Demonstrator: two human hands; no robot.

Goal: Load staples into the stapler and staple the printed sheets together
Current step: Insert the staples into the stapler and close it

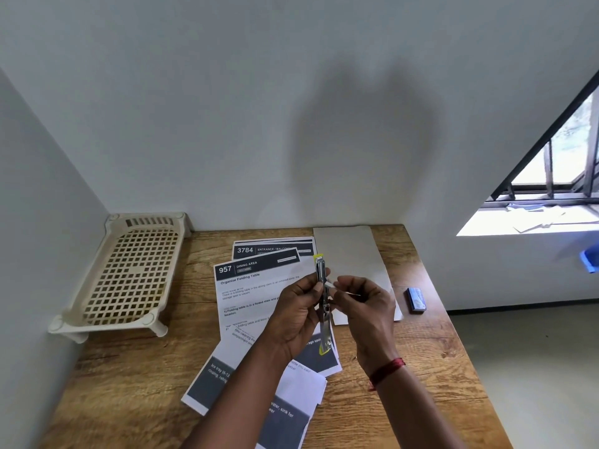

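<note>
Gripping stapler point(321, 270) (left hand point(291, 314)), right hand point(364, 307) pinching staples point(329, 284), box point(416, 300) apart

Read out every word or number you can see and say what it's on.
"957 DINING AREA" and "Organize Folding Table": front white printed sheet.
"3784 ENTRANCE / BALCON", cut off: white printed sheet behind it.
"Ice tray (6-12": grey band of the lower left sheet.
Finer print and the small blue box label: too blurred to read.
</note>
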